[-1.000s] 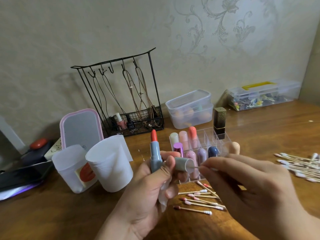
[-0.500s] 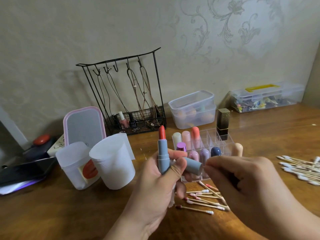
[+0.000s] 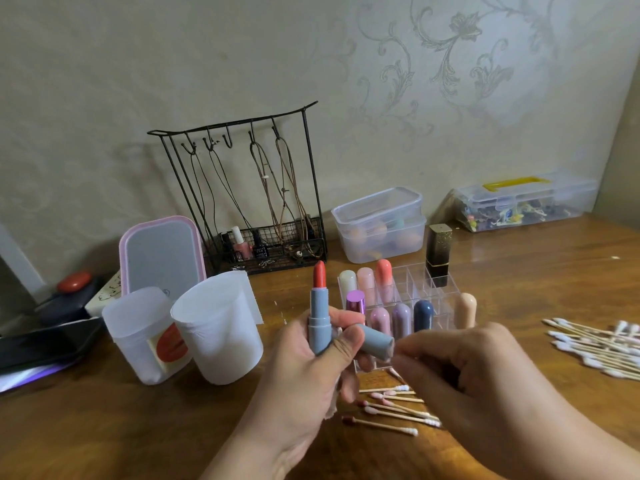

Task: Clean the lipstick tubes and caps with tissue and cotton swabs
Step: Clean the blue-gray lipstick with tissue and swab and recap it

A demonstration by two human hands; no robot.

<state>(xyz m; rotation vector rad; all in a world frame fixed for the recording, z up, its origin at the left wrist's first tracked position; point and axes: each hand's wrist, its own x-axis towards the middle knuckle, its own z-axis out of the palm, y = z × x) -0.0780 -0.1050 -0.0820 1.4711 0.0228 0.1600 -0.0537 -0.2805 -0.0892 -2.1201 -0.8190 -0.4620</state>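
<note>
Head view shows me both hands low in the middle, above the bench (image 3: 104, 427). My left hand (image 3: 304, 372) holds two things at once: the grey-blue lipstick tube (image 3: 319, 327) stands upright in its grip, with the orange-red bullet on top, and the matching grey-blue cap (image 3: 375, 341) is pinched between thumb and fingers just beside it. A bit of white tissue (image 3: 333, 408) shows under the palm of this hand.

The relation that matters is the axis of the cap. It lies almost level, with a small tilt down, and its open mouth points to my right, straight at the fingertips of the right hand (image 3: 460, 375). This hand is just beside the mouth, the fingers curled together as in a narrow pinch. I judge that they hold a cotton swab, but the swab itself is hidden, so I cannot tell for sure.

So the right hand is the nearer one for the work inside the cap, and the next move, I think, goes along the long axis of the cap, from right to left.

Used cotton swabs (image 3: 388, 407) with pink tips lie on the bench below the hands. Clean cotton swabs (image 3: 595, 344) lie well apart at the right. The clear organizer (image 3: 412, 282) with other lipsticks stands behind the hands.
</note>
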